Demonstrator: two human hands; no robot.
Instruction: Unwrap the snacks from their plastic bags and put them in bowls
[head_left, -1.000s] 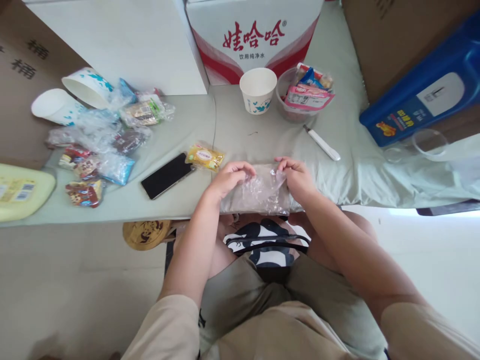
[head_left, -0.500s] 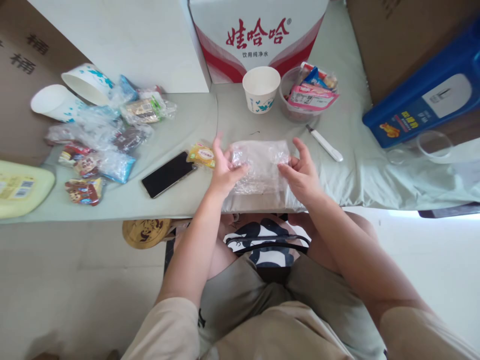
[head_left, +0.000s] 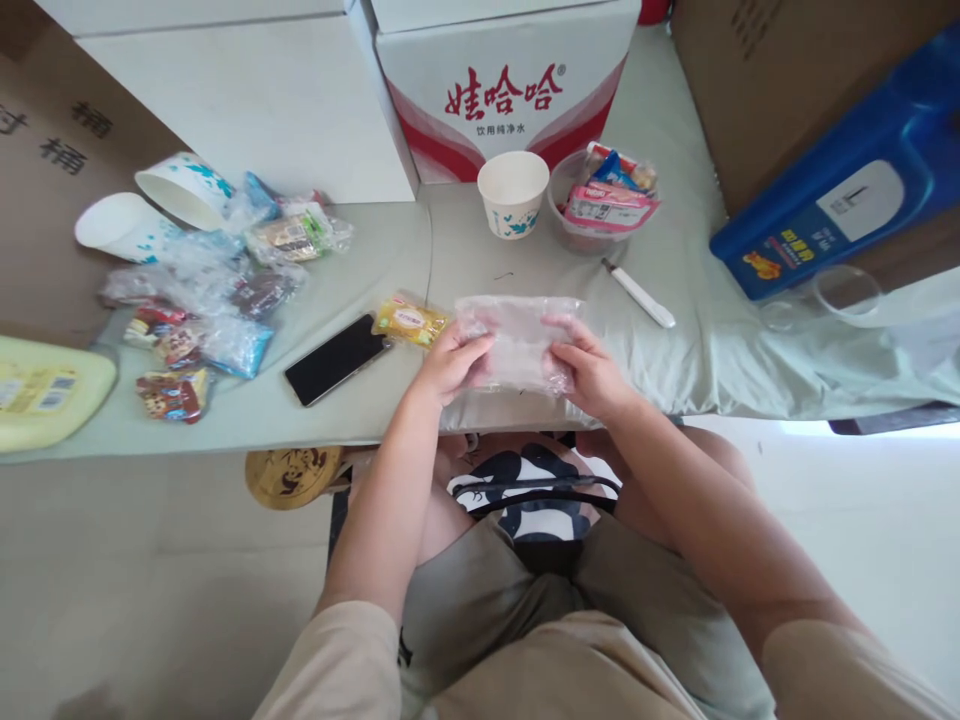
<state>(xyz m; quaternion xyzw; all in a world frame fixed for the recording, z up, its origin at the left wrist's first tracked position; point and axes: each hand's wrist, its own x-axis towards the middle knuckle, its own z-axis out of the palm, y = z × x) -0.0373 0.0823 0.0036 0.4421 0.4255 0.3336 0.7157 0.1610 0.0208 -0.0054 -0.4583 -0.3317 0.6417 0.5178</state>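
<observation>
A flat, see-through plastic bag (head_left: 517,345) is stretched between my hands above the front of the table. My left hand (head_left: 454,362) pinches its left side, thumb on top and fingers showing through the film behind. On the opposite side my right hand (head_left: 592,368) grips it the same way. Just left of the bag lies a yellow snack packet (head_left: 410,320), touching the end of a black phone (head_left: 337,360). Whether anything thin is inside the bag, I cannot tell.
Behind the bag stand a paper cup (head_left: 513,195) and a clear tub of snacks (head_left: 604,205). A white-handled knife or peeler (head_left: 639,294) lies to the right. Wrapped snacks (head_left: 217,270) and tipped paper cups (head_left: 124,228) fill the left. A blue bottle (head_left: 840,170) leans right.
Both hands have closed further around the bag's sides, with the fingers now behind it instead of raised. The bag looks flatter and smoother. The view has tilted slightly upward.
</observation>
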